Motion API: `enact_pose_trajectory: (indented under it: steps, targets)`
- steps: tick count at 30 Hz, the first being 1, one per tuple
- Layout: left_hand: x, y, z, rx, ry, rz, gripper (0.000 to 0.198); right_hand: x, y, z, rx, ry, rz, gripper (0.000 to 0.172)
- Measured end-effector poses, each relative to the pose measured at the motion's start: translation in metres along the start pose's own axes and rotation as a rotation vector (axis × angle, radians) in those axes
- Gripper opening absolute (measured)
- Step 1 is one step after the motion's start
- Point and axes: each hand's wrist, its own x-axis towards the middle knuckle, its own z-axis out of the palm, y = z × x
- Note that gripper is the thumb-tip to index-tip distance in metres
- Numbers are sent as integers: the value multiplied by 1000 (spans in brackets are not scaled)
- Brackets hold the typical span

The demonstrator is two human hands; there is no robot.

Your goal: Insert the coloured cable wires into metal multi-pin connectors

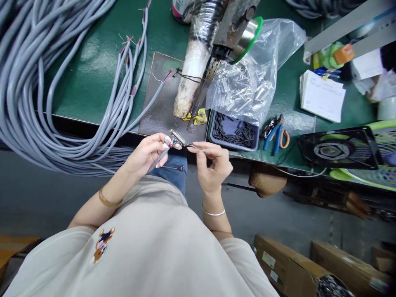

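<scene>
Just in front of the table edge, my left hand (150, 152) is closed round a grey cable (161, 156) and a multi-pin D-sub connector (177, 138). Thin coloured wires run from the cable's stripped end to the back of the connector. My right hand (213, 163) pinches a thin, dark, pointed metal tool (191, 146), its tip at the connector's right end. Whether that tip touches the pins is too small to tell. Another small connector (181, 168) on a thin lead shows below, over my leg.
A soldering iron (204, 86) and solder spool (247, 39) stand over a brown board (151, 107). Grey cables (62, 82) lie left. To the right are a tray (212, 138) of black sleeves, a bag (287, 35) of clear tubes, pliers (272, 136) and a fan (337, 148).
</scene>
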Motion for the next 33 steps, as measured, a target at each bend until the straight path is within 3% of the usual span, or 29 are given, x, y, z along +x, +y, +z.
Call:
enact_pose_trajectory:
  steps: [5, 11, 15, 18, 21, 25, 28, 33]
  targets:
    - [2, -2, -2, -30, -69, -4, 5, 4, -1, 13, -10, -119, -138, 11]
    - [4, -6, -6, -36, -118, 6, 8, 4, -3, 18, -162, -10, -322, 19]
    - [5, -6, -7, 36, -98, 50, 12, 4, -1, 17, -188, 0, -366, 20]
    - [4, -6, -7, 117, -82, 91, 21, 5, -1, 15, -149, -8, -299, 19]
    - [-1, -7, -3, 291, -63, 137, 26, 11, -2, 9, -54, -39, -56, 11]
    - [-8, -9, 3, 522, -103, 141, 24, 26, -4, -3, 92, -262, 204, 12]
    - [-7, -11, 4, 438, -96, 162, 28, 31, -6, -9, 203, -315, 182, 12]
    - [-1, -10, 1, 240, 30, 245, 34, 18, -5, -12, 251, -338, -45, 11]
